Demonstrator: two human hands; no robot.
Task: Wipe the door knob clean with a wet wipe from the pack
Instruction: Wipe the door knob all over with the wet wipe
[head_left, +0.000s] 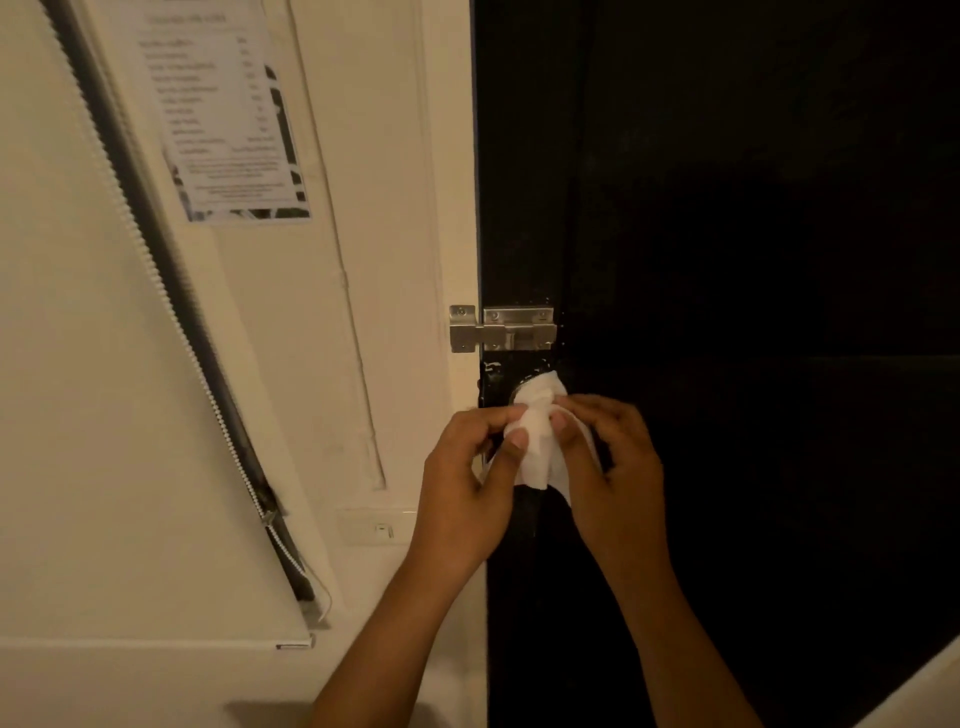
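Head view, wet wipe (535, 441) pinched between both hands' fingers (511, 415), over door knob (517, 392)

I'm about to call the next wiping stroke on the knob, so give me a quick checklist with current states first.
1. Wet wipe in hand: ok, left hand and right hand both pinch it.
2. Wipe on the door knob: ok, its upper end drapes over the knob.
3. Knob fully covered: cannot tell, the wipe and the fingers hide most of it.
4. Knob clean: cannot tell, almost none of its surface shows.
5. Slide bolt clear of the hands: ok, it sits above the knob, untouched.
6. Pack of wipes within reach: cannot tell, none in view.
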